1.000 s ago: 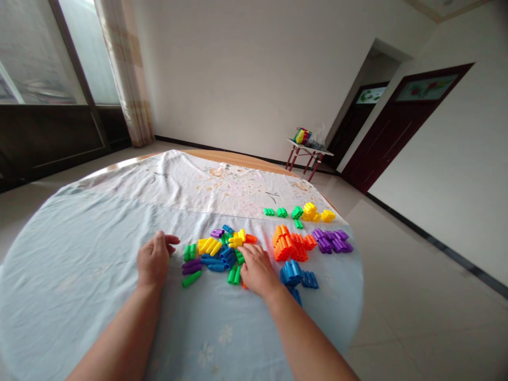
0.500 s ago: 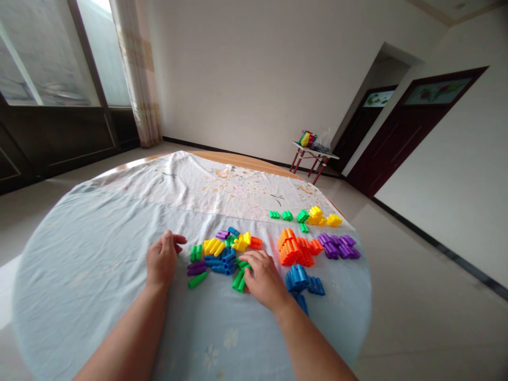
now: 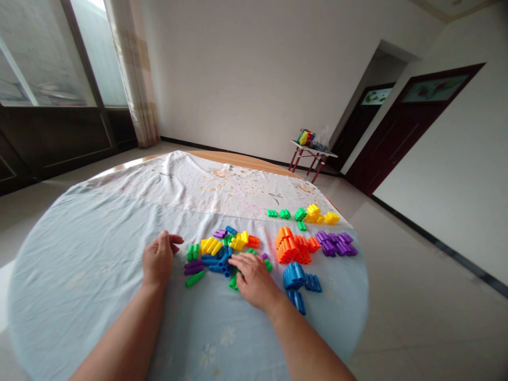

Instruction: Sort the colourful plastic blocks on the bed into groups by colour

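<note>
Has blue stack (image 3: 294, 275) near mixed pile (image 3: 224, 257) under right fingers (image 3: 243, 264), cannot tell if clamped; holds left fingers (image 3: 174, 239) apart. Faces pale wall (image 3: 238, 79) beyond tabletop's (image 3: 95, 259) far edge.

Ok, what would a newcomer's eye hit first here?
Probably the orange stack, bright and bulky, to the right of the right hand. Then the mixed pile, partly under that hand and stretching toward the left hand. The purple group sits right of the orange stack.
</note>
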Action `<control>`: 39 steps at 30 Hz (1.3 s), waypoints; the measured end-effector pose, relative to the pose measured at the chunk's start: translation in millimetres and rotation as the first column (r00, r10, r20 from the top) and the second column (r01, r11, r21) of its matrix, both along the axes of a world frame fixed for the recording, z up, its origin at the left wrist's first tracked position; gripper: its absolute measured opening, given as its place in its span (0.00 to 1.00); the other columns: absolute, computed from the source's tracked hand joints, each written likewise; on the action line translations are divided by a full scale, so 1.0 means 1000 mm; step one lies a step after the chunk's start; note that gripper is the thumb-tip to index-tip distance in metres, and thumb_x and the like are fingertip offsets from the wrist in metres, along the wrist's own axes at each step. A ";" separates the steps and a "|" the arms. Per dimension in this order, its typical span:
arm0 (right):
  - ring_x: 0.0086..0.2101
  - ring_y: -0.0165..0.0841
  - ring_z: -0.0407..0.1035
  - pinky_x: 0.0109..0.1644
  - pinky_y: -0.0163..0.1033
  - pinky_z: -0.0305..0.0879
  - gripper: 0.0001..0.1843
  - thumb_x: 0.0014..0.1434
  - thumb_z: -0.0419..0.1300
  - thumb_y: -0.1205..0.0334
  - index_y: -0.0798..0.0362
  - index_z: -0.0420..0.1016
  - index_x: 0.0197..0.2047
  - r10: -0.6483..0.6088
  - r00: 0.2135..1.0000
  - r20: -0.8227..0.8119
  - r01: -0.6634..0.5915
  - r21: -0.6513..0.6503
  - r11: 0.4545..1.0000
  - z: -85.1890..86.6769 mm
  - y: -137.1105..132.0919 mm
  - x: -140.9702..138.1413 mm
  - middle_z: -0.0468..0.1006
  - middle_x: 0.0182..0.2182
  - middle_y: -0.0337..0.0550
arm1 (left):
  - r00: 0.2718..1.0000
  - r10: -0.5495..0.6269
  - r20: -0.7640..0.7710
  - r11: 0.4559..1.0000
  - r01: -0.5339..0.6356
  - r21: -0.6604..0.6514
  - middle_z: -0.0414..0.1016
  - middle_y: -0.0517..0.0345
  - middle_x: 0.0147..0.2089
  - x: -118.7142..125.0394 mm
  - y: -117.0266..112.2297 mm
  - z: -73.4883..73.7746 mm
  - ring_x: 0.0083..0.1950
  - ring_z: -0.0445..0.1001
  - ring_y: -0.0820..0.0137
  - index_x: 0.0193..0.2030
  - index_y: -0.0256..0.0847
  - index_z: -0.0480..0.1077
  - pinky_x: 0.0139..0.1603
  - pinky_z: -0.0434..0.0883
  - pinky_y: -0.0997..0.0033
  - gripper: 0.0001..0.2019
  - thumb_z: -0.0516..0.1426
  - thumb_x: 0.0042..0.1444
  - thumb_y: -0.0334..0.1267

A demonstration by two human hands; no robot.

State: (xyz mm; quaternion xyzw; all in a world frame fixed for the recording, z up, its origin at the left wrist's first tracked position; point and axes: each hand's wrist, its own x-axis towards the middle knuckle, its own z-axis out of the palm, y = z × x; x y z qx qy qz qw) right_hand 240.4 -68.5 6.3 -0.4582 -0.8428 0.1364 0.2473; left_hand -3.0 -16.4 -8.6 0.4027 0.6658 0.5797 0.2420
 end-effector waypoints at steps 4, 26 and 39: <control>0.50 0.35 0.63 0.57 0.46 0.55 0.20 0.53 0.53 0.73 0.49 0.73 0.48 0.001 0.999 -0.033 0.000 0.025 1.000 0.001 0.000 0.000 0.74 0.49 0.41 | 1.000 0.001 0.007 1.000 -0.001 -0.001 0.65 0.61 0.17 -0.001 0.002 -0.002 0.21 0.63 0.71 0.25 0.38 0.72 0.25 0.60 0.69 0.24 0.43 0.55 0.53; 0.51 0.33 0.61 0.56 0.37 0.59 0.33 0.47 0.58 0.72 0.51 0.60 0.58 0.046 0.936 -0.349 -0.061 -0.032 0.998 0.021 -0.013 -0.001 0.64 0.48 0.46 | 0.999 0.011 -0.048 0.998 -0.015 -0.068 0.65 0.60 0.19 0.000 -0.001 0.005 0.23 0.63 0.70 0.28 0.38 0.73 0.27 0.60 0.68 0.22 0.44 0.56 0.49; 0.48 0.37 0.65 0.58 0.33 0.59 0.31 0.47 0.60 0.74 0.45 0.67 0.55 0.035 0.998 -0.044 -0.036 -0.027 0.999 0.034 -0.038 0.020 0.69 0.45 0.40 | 0.995 0.007 -0.104 0.998 -0.014 -0.058 0.68 0.56 0.22 -0.002 -0.002 0.001 0.25 0.64 0.68 0.31 0.40 0.74 0.24 0.59 0.65 0.23 0.42 0.57 0.51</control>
